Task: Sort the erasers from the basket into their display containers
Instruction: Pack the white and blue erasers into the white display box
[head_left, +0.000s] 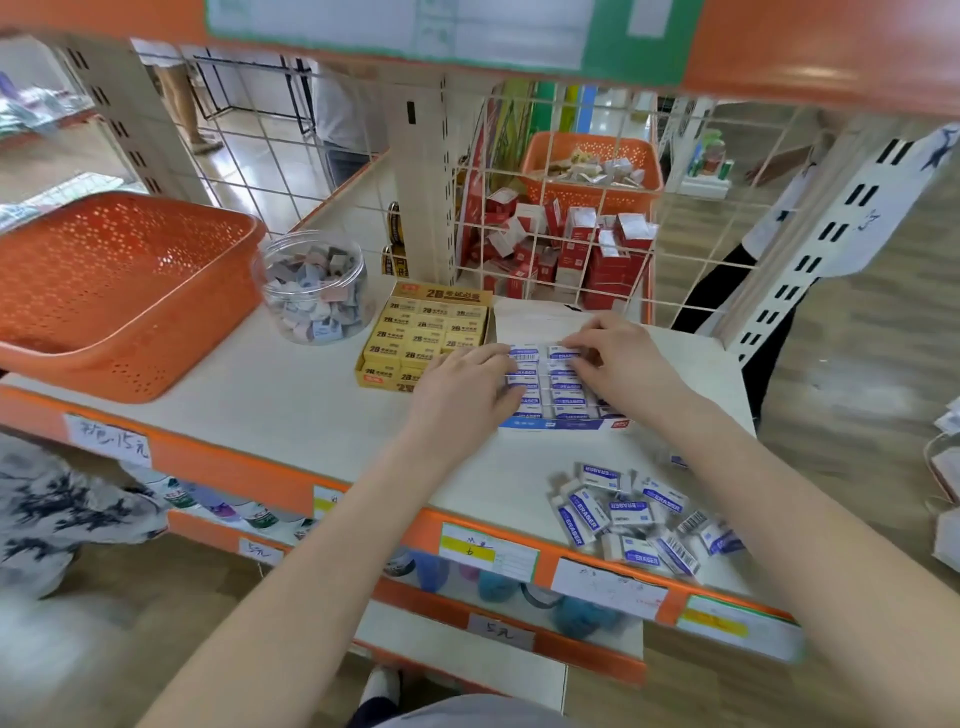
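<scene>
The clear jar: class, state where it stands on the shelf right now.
In the head view the clear jar stands left of centre on the shelf, between the orange basket and the yellow eraser box.

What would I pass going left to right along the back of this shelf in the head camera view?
orange basket → clear jar of mixed erasers → yellow 2B eraser box → blue-and-white eraser box
</scene>
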